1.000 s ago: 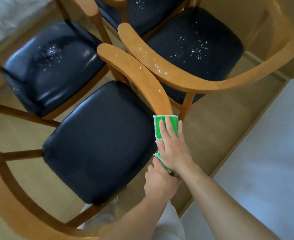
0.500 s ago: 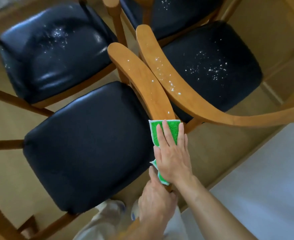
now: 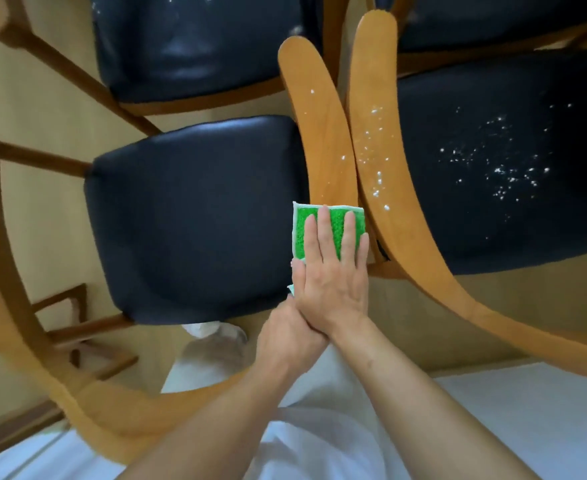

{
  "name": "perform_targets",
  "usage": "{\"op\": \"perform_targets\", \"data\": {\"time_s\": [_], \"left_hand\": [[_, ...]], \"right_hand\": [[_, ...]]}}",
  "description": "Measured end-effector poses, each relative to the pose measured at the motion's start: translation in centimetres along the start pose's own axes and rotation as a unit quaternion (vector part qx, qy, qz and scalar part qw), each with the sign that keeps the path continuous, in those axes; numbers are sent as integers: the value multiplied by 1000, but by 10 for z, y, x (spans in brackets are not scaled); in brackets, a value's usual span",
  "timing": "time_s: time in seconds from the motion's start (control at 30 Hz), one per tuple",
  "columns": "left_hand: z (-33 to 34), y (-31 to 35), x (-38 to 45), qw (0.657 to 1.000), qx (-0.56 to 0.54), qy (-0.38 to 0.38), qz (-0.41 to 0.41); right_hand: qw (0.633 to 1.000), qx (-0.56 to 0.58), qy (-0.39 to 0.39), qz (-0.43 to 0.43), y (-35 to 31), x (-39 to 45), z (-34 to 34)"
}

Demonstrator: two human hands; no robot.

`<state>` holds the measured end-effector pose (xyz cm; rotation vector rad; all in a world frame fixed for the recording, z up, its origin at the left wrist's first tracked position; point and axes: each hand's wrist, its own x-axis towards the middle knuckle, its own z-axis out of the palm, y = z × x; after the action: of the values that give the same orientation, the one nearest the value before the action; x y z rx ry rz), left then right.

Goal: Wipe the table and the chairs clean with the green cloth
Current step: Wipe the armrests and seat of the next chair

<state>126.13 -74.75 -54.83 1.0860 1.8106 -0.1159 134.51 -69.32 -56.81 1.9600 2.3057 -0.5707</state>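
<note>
Fingers (image 3: pixel 325 230) of the right hand (image 3: pixel 332 285) are lying flat and slightly spread on the green cloth (image 3: pixel 330 226), pressing it down onto the near end of the wooden armrest (image 3: pixel 319 133) of the near chair. Not gripping, palm is just bearing on the cloth. Cloth is sitting on that armrest between the clean black seat (image 3: pixel 195 220) on its left and the neighbouring chair's armrest (image 3: pixel 375 133) on its right, touching or almost touching the latter. Cloth has a pale border; its near part is hidden under the hand.

Left hand (image 3: pixel 285 337) is sitting just behind and partly under the right wrist, fingers curled. It is probably clutching the armrest or the chair frame there, but I cannot tell what it is holding, since the contact is hidden.

White specks are showing on both armrests, few on the near one, a denser line on the neighbouring one. The right chair's black seat (image 3: pixel 499 157) is carrying a scatter of white crumbs. The far left seat (image 3: pixel 195 43) is showing faint specks near the top edge; the frame is blurred there.

A white surface (image 3: pixel 527 410) is filling the lower right. Pale trousers (image 3: pixel 209 362) are showing below the hands, over a tan floor (image 3: pixel 43 98).
</note>
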Motion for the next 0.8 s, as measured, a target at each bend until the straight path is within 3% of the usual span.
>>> {"op": "perform_targets", "data": {"time_s": [0.17,0.33,0.47,0.63,0.8], "left_hand": [[-4,52,26,987,-128,98,15],[-11,87,60,970,-196,144,20],[-2,85,70,970,-167,177,-23],[5,76,74,968,-162,192,-13],[8,71,75,976,-89,197,23]], "right_hand": [[990,-73,-4,-124,31,58,-24],[987,-74,-8,-146,39,108,-41],[981,-92,1,-169,41,123,-45],[986,-68,-4,-154,39,113,-44],[987,9,-62,-147,41,77,-41]]}}
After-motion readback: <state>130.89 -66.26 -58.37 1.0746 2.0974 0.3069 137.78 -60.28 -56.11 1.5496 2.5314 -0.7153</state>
